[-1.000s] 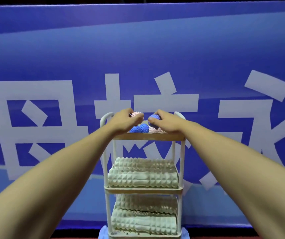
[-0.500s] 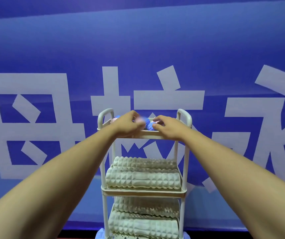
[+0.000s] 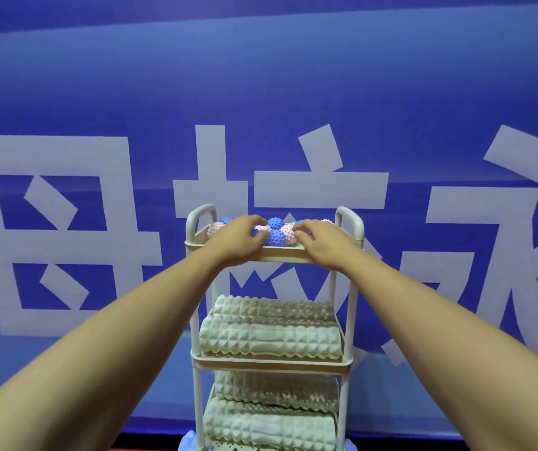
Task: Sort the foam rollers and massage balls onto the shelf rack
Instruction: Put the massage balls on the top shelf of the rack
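Crowding the top tray, massage balls could spill over its low rim (a nudge suffices); left hand curls loosely among them, right hand presses down with spread fingers.

The scene has even, rather soft light with a strong blue cast from the banner behind. The banner is a little brighter in its upper middle and darker at the top edge — no hard glare anywhere. The forearms are lit from above, their undersides fall into shadow. The lower tiers of the rack are dimmer than its top tier. Wide-angle distortion bends the banner's lines at the left and right edges. Focus is soft overall — fine detail looks smeared.
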Available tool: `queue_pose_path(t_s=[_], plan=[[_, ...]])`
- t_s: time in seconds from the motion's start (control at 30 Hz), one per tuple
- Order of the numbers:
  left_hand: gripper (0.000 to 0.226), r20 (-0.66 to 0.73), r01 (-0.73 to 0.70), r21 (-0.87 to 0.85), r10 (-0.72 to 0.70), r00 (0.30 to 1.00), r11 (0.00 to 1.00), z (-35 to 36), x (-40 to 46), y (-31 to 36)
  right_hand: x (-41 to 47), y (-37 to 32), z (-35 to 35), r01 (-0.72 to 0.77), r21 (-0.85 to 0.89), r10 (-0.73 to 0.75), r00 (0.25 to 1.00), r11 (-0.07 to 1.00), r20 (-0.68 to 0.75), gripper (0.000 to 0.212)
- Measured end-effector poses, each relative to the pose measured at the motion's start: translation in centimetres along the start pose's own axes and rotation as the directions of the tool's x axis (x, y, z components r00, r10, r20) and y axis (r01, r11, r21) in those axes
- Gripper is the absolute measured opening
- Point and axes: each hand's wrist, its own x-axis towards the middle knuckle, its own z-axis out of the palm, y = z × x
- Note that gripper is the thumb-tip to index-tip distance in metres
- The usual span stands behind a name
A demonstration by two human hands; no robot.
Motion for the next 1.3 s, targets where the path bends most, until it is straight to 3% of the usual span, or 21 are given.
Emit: queue_pose_path(t_s=[0.17,0.47,0.67,0.8,1.0,1.3], plan=[[0.043,-0.045,-0.052,0.078,0.056,0.997,0.996,-0.4,-1.8,0.1,-1.3,-0.5,-0.5,0.034,0.046,-0.030,0.997,0.998,-0.072,0.037],[0.051,-0.035,-0.076,0.241,0.086,0.996,0.968,-3.0,-7.1,0.2,-6.3,-2.9,-2.0,0.129,-0.126,-0.133,0.991,0.984,-0.031,0.043],[0.052,-0.082,-0.090,0.248,0.114,0.990,0.965,-2.3,-13.0,0.4,-12.0,-3.9,-0.3,0.171,-0.106,-0.176,0.984,0.979,-0.038,0.046],[0.055,-0.015,-0.104,0.264,0.112,0.994,0.959,-0.1,-18.5,0.7,-16.9,-4.0,2.3,0.172,-0.149,-0.166,0.985,0.974,0.053,0.049],[0.054,0.108,-0.126,0.243,0.103,0.989,0.962,5.7,-27.8,0.3,-25.8,-4.2,7.5,0.033,-0.066,-0.025,0.991,0.997,0.130,0.050],[0.061,0.368,-0.068,0.153,0.007,0.930,0.986,17.8,-40.4,-2.8,-39.3,-0.6,19.4,-0.080,-0.071,0.100,0.933,0.994,0.345,0.053]])
